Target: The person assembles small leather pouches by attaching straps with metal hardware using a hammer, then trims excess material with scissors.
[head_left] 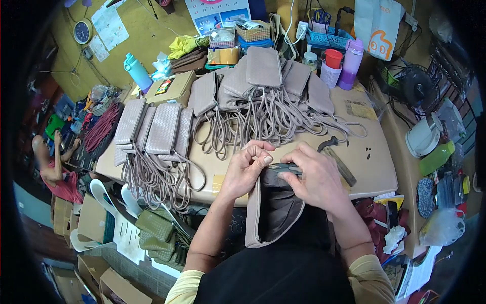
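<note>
An unzipped taupe leather pouch (253,218) hangs between my hands at the table's front edge, its dark lining showing. My left hand (248,169) pinches the pouch's upper corner between thumb and fingers. Close beside it, my right hand (314,175) is closed around a small dark tool (289,170), mostly covered by the fingers, with its tip at the same corner. I cannot tell the tool's kind. A hammer (340,164) with a worn handle lies just right of my right hand.
Stacked taupe pouches (263,68) with looped straps (263,119) cover the table's back, and more woven pouches (164,126) lie at left. A purple bottle (350,66) and a teal bottle (136,72) stand behind. Olive woven pieces (156,225) rest on a white chair (126,238). A person (55,172) sits far left.
</note>
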Demonstrator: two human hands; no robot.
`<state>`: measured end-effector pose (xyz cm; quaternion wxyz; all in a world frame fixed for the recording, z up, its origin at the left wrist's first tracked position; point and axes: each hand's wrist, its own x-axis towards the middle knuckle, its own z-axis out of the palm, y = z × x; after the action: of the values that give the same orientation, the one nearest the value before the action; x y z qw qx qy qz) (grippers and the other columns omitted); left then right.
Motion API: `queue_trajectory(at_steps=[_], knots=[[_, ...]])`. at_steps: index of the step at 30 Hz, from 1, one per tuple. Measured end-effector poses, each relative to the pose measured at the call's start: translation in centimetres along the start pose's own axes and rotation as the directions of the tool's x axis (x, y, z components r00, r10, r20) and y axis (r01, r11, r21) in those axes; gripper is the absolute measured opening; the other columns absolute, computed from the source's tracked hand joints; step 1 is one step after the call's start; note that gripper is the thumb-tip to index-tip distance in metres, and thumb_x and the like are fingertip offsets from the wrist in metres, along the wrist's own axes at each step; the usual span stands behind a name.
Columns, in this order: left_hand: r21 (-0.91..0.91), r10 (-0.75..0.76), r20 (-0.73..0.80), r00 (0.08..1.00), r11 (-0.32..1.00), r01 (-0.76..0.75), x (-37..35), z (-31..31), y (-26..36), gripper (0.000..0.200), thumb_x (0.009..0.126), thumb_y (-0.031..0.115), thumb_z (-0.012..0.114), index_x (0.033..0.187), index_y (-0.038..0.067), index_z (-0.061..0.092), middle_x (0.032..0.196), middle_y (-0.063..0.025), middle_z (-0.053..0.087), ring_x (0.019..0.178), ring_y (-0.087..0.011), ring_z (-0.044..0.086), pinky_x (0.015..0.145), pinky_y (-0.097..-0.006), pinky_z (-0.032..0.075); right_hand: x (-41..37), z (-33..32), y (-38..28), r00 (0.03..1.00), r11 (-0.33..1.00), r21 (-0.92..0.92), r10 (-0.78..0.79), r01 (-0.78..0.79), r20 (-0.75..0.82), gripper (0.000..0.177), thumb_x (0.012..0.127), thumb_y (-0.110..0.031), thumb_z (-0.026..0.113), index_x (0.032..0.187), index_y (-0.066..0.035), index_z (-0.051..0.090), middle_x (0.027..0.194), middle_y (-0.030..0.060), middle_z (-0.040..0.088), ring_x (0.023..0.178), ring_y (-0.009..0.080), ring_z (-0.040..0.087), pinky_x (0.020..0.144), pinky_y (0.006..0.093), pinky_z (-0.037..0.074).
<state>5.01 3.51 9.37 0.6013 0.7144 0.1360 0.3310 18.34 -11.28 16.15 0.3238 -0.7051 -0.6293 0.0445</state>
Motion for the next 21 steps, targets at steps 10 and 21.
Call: queue_trajectory(at_steps=[10, 21], knots=[[-0.009, -0.071, 0.194, 0.978, 0.997, 0.075, 2.8, -0.8, -2.5, 0.018, 0.092, 0.016, 0.062, 0.088, -0.002, 0.064, 0.103, -0.0056, 0.058, 0.088, -0.0095, 0.055, 0.080, -0.0251, 0.045, 4.2, 1.5, 5.9, 0.951, 0.916, 0.397, -0.071, -0.057, 0.300, 0.029, 0.069, -0.005, 0.078, 0.093, -0.002, 0.064, 0.093, 0.0041, 0.058, 0.091, 0.0150, 0.059, 0.076, 0.0302, 0.052], [0.057, 0.006, 0.124, 0.992, 0.998, -0.013, 6.4, -0.8, -11.1, 0.016, 0.090, 0.012, 0.062, 0.079, 0.000, 0.058, 0.103, -0.0084, 0.059, 0.094, -0.0140, 0.054, 0.085, -0.0274, 0.042, 5.6, 7.1, 12.5, 0.994, 0.930, 0.366, -0.072, 0.038, 0.081, 0.029, 0.066, -0.011, 0.078, 0.091, -0.003, 0.064, 0.091, 0.0091, 0.060, 0.085, 0.0257, 0.062, 0.075, 0.0356, 0.048]])
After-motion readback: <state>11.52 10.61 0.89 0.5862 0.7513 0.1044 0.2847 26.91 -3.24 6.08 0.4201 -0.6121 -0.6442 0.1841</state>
